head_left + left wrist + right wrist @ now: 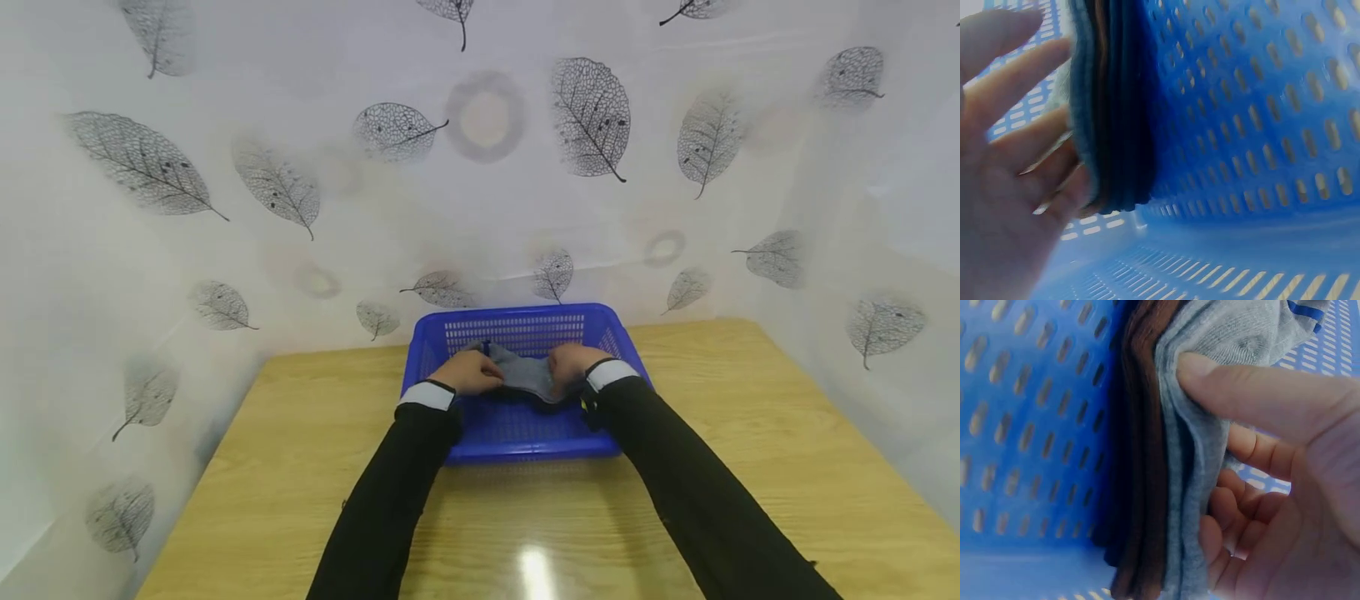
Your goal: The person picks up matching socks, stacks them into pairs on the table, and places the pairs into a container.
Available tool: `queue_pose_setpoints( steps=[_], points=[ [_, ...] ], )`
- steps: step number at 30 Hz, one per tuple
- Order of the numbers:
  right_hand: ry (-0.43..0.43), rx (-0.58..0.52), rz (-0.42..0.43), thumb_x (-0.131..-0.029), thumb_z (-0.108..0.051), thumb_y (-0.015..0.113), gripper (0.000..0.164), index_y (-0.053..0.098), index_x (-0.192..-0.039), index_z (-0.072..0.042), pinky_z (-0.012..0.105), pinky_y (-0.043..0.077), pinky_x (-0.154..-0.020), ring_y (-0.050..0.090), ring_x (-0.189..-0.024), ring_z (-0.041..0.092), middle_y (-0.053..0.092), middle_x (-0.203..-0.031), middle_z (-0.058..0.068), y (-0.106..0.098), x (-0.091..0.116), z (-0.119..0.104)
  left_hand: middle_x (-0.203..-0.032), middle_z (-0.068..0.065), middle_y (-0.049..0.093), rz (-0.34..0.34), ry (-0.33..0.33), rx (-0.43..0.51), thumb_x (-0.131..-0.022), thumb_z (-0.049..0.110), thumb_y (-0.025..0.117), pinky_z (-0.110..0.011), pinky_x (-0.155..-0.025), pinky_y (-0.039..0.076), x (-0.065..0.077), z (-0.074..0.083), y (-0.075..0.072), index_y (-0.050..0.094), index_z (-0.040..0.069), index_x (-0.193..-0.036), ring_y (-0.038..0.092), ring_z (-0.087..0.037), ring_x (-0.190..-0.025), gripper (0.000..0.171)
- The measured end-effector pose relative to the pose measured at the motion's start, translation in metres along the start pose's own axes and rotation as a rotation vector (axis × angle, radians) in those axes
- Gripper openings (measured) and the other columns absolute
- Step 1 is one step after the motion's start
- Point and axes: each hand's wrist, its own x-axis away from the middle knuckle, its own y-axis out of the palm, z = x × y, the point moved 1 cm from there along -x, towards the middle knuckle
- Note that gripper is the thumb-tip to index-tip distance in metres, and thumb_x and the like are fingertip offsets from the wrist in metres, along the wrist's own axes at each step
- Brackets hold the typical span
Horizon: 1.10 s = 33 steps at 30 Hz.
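Observation:
Inside a blue plastic basket (525,450), a grey sock (528,375) lies on top of a stack of folded socks. The right wrist view shows my right hand (1291,456) pinching the grey ribbed fabric, thumb on top and fingers curled below, beside brown folded layers (1144,450). Blue stripes mark part of the grey sock. At the other end, my left hand (468,372) has its fingertips against the side of the stack. Its fingers (1029,75) are spread and fairly straight in the left wrist view, where the layers (1110,112) look dark blue-green.
The basket has slotted walls and stands near the back of a wooden table (322,467). A white cloth backdrop (480,217) with leaf prints hangs behind and along both sides. Both dark sleeves (390,500) reach over the basket's near rim.

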Motion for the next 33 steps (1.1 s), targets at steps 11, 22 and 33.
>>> queue_pose_setpoints(
  steps=[11, 22, 33],
  points=[
    [-0.029, 0.128, 0.027, -0.090, -0.044, 0.068, 0.036, 0.063, -0.084, -0.009, 0.036, 0.049, -0.075, 0.056, -0.080, 0.021, 0.060, -0.083, 0.004, 0.001, 0.001, -0.015, -0.151, -0.014, 0.054, -0.201, 0.072, 0.003, -0.102, 0.020, 0.059, -0.042, -0.121, 0.033, 0.005, 0.005, -0.005, 0.066, 0.011, -0.136, 0.042, -0.031, -0.146, 0.036],
    [-0.003, 0.258, -0.004, -0.084, -0.034, 0.083, 0.043, 0.067, -0.106, 0.000, 0.042, 0.053, -0.087, 0.061, -0.088, 0.024, 0.068, -0.094, 0.009, 0.008, -0.005, -0.018, -0.163, -0.012, 0.037, -0.273, 0.005, -0.083, -0.104, 0.030, 0.057, -0.061, -0.122, 0.018, -0.002, 0.002, 0.008, 0.063, 0.021, -0.142, 0.024, -0.047, -0.152, 0.039],
    [0.052, 0.074, 0.038, -0.085, -0.026, 0.076, 0.024, 0.069, -0.090, -0.003, 0.037, 0.053, -0.076, 0.058, -0.078, 0.021, 0.065, -0.085, 0.006, 0.008, 0.002, -0.020, -0.132, -0.013, 0.068, 0.101, 0.013, 0.102, -0.099, 0.015, 0.062, -0.042, -0.104, 0.050, -0.011, -0.001, 0.000, 0.070, 0.004, -0.128, 0.063, -0.029, -0.123, 0.032]
  ],
)
